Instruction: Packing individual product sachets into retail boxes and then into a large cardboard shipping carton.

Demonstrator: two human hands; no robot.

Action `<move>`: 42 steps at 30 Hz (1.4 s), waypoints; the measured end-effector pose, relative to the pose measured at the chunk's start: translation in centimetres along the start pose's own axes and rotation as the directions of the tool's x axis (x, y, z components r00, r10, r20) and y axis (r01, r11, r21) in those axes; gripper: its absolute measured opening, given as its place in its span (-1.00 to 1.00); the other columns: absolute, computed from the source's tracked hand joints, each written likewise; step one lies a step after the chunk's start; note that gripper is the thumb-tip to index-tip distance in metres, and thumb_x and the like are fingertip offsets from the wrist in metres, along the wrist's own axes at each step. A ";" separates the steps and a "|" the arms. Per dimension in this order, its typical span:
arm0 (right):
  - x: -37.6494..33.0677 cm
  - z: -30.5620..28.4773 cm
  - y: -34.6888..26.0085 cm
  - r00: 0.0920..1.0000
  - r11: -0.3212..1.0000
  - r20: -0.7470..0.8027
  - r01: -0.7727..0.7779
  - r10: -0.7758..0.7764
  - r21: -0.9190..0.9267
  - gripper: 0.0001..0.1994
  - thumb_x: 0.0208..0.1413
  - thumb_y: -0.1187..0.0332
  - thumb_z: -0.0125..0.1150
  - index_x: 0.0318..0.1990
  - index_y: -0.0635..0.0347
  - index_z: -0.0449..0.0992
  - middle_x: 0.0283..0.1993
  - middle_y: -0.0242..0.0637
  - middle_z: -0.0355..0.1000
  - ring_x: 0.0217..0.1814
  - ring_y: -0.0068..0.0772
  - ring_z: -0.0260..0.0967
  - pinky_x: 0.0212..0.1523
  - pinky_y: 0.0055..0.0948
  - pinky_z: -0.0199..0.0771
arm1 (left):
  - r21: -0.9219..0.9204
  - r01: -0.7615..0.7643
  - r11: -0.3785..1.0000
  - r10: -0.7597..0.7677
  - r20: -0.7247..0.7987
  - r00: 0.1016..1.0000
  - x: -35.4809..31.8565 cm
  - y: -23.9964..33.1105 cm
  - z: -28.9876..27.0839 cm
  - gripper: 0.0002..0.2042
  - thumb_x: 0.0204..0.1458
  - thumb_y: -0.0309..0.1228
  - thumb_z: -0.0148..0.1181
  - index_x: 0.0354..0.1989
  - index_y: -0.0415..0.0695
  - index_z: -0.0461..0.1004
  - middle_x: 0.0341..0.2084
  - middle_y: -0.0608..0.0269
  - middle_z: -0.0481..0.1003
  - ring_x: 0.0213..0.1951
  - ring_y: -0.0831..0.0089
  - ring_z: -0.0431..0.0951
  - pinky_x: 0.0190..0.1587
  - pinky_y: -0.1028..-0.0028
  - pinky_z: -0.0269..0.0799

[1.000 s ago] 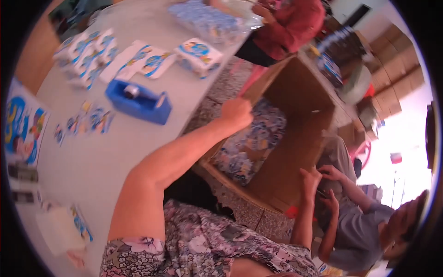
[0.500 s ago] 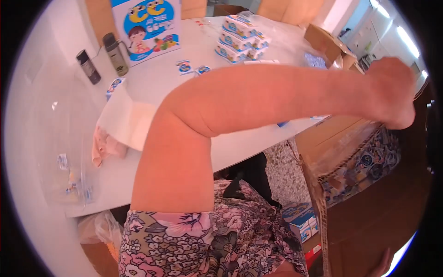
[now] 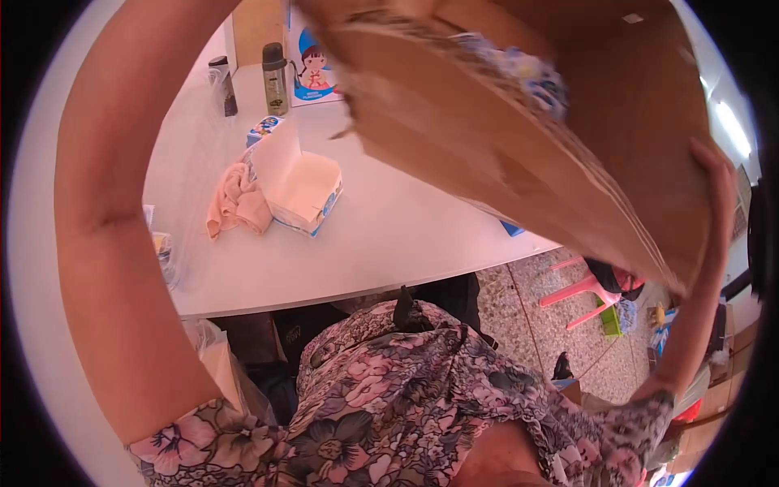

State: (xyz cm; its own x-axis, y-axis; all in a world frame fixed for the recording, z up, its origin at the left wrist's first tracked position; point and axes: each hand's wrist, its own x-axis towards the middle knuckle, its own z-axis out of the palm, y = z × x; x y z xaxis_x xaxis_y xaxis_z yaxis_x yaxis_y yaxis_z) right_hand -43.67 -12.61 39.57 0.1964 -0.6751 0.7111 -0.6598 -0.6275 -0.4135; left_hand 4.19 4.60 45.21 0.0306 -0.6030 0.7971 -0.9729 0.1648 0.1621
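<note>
Right hand [image 3: 714,174]: fingers [image 3: 704,154] pressed flat and together against the far side of the cardboard box [image 3: 519,138], at about 3 o'clock in the view; the box is raised above the tabletop [image 3: 389,235], tilted, its long axis running from 11 o'clock down to 4 o'clock; patterned contents [image 3: 519,69] show at its upper edge. Left arm [image 3: 114,211] rises toward 12 o'clock; its hand is out of view, grip cannot be told. Right hand is the one seen on the box. On the tabletop: tissue pack [image 3: 300,183], pink cloth [image 3: 235,203], flask [image 3: 275,77].
</note>
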 end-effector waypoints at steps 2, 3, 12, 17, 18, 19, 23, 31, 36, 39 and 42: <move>3.3 5.2 -1.1 0.996 0.983 0.083 -0.023 0.008 0.180 -0.80 0.03 0.36 0.21 -0.27 0.30 0.63 -0.35 -0.37 0.54 -0.30 -0.57 0.44 -0.20 -0.55 0.43 | 0.057 0.084 0.995 -0.083 -0.013 0.996 -0.2 -1.1 0.3 -0.76 -0.39 -0.37 0.34 -0.49 -0.25 0.63 -0.50 -0.06 0.60 -0.39 0.16 0.62 -0.29 0.31 0.51; 4.6 7.6 -1.8 0.992 0.983 0.124 -0.031 0.008 0.182 -0.80 0.01 0.37 0.24 -0.26 0.30 0.63 -0.33 -0.36 0.54 -0.34 -0.60 0.43 -0.25 -0.55 0.42 | 0.201 0.042 0.979 -0.043 0.004 0.999 -0.2 -3.3 1.1 -0.76 -0.40 -0.37 0.34 -0.51 -0.26 0.63 -0.49 -0.07 0.60 -0.40 0.16 0.62 -0.30 0.31 0.52; 11.3 19.8 3.1 0.935 0.928 0.354 -0.124 -0.009 0.351 -0.72 -0.01 0.39 0.25 -0.14 0.33 0.61 -0.29 -0.30 0.56 -0.32 -0.54 0.46 -0.24 -0.56 0.45 | 0.456 0.131 0.880 -0.205 0.117 0.972 4.4 -8.4 4.9 -0.68 -0.35 -0.29 0.42 -0.41 -0.24 0.64 -0.41 -0.12 0.59 -0.32 0.05 0.62 -0.21 0.29 0.51; 16.9 20.3 8.2 0.924 0.956 0.379 -0.075 -0.040 0.283 -0.74 0.03 0.36 0.19 -0.20 0.37 0.62 -0.30 -0.32 0.57 -0.26 -0.49 0.49 -0.17 -0.54 0.45 | 0.144 0.060 0.988 -0.154 0.842 0.516 14.4 -4.2 3.9 -0.68 -0.33 -0.33 0.46 -0.36 -0.23 0.64 -0.34 -0.07 0.61 -0.31 0.07 0.63 -0.19 0.28 0.52; 15.0 18.4 6.1 0.934 0.960 0.286 0.149 -0.215 0.237 -0.74 0.05 0.36 0.17 -0.18 0.35 0.62 -0.29 -0.32 0.55 -0.26 -0.52 0.47 -0.18 -0.58 0.43 | 0.128 0.117 0.985 -0.173 0.773 0.611 14.5 -4.1 5.8 -0.70 -0.32 -0.34 0.45 -0.37 -0.23 0.64 -0.34 -0.06 0.61 -0.32 0.09 0.63 -0.20 0.28 0.52; 16.1 17.1 8.3 0.933 0.979 0.346 0.034 -0.102 0.199 -0.71 0.05 0.36 0.14 -0.12 0.36 0.58 -0.15 -0.33 0.52 -0.12 -0.51 0.43 -0.12 -0.53 0.42 | 0.114 0.169 0.979 -0.199 0.696 0.690 14.6 -3.7 7.7 -0.71 -0.30 -0.34 0.44 -0.38 -0.22 0.64 -0.34 -0.05 0.61 -0.34 0.11 0.63 -0.21 0.28 0.52; 17.3 16.4 11.6 0.861 1.000 0.508 0.006 -0.014 0.017 -0.65 0.07 0.33 0.15 -0.03 0.36 0.54 0.03 -0.31 0.49 0.03 -0.51 0.40 -0.05 -0.50 0.41 | 0.056 0.396 0.917 -0.394 0.298 0.870 13.2 -4.3 12.2 -0.78 -0.24 -0.36 0.40 -0.40 -0.20 0.65 -0.34 -0.01 0.62 -0.38 0.18 0.64 -0.26 0.29 0.53; 15.9 18.1 15.6 0.910 0.943 0.388 -0.246 0.145 0.224 -0.70 0.05 0.29 0.23 -0.11 0.28 0.57 -0.26 -0.37 0.52 -0.28 -0.60 0.42 -0.21 -0.61 0.39 | -0.463 0.471 0.751 -0.457 0.152 0.876 5.3 -2.1 12.5 -0.68 -0.11 -0.32 0.31 -0.15 -0.17 0.58 -0.22 -0.11 0.54 -0.21 0.00 0.54 -0.02 0.06 0.41; 15.3 18.6 15.8 0.914 0.934 0.398 -0.205 0.076 0.293 -0.69 0.08 0.30 0.19 -0.07 0.29 0.56 -0.24 -0.33 0.54 -0.27 -0.56 0.47 -0.22 -0.58 0.45 | -0.789 0.483 0.379 -0.517 0.252 0.818 -6.6 -13.7 20.5 -0.49 0.03 -0.10 0.17 0.14 -0.05 0.43 0.05 0.00 0.44 0.10 0.12 0.40 0.14 -0.07 0.19; 15.2 18.8 16.9 0.878 0.886 0.452 -0.327 0.156 0.330 -0.68 0.10 0.32 0.16 -0.04 0.31 0.54 -0.22 -0.28 0.55 -0.27 -0.52 0.50 -0.23 -0.58 0.48 | -0.660 0.751 -0.014 -0.588 0.613 0.528 -13.2 -18.3 27.8 -0.57 0.24 -0.09 -0.12 0.06 -0.15 0.44 -0.11 0.14 0.56 -0.16 0.30 0.60 -0.11 0.22 0.55; 14.7 19.0 18.5 0.887 0.918 0.462 -0.193 0.012 0.347 -0.60 0.09 0.34 0.13 0.07 0.34 0.48 -0.13 -0.20 0.54 -0.22 -0.44 0.52 -0.16 -0.52 0.50 | -0.590 0.615 -0.523 -0.343 0.806 0.483 -18.4 -21.3 31.8 -0.50 0.29 -0.01 -0.19 0.19 -0.11 0.37 0.13 0.16 0.44 0.10 0.30 0.49 0.15 0.23 0.39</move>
State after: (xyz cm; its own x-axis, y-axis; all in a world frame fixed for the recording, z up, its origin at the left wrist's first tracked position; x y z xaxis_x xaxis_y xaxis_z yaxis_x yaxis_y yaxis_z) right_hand -39.23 -41.51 31.61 0.5015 -0.7854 0.3629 -0.3921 -0.5802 -0.7139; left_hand 17.09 -12.61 8.60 0.1635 -0.9766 -0.1396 0.6625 0.0038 0.7490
